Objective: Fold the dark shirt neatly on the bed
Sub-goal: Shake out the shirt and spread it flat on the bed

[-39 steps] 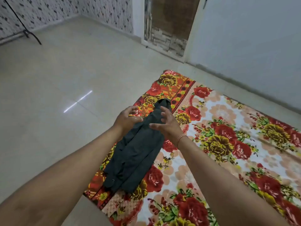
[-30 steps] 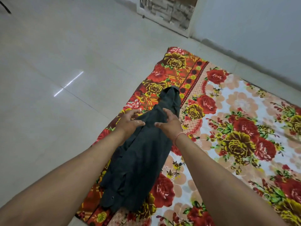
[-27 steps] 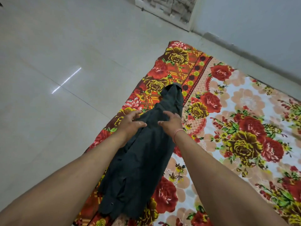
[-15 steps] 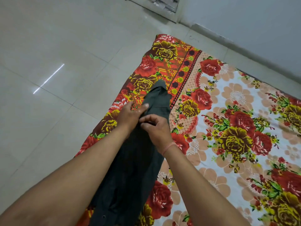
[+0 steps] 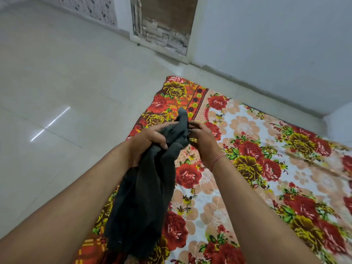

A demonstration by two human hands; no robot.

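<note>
Now | shirt (image 5: 144, 197) in a long narrow strip, far end raised off bed (image 5: 245, 128) | left hand (image 5: 150, 141) grips it; right hand (image 5: 202, 141), just beside, seemingly pinches its edge | crosswise folds not yet done.

Pale tiled floor (image 5: 76, 77), white wall (image 5: 266, 44)
</note>
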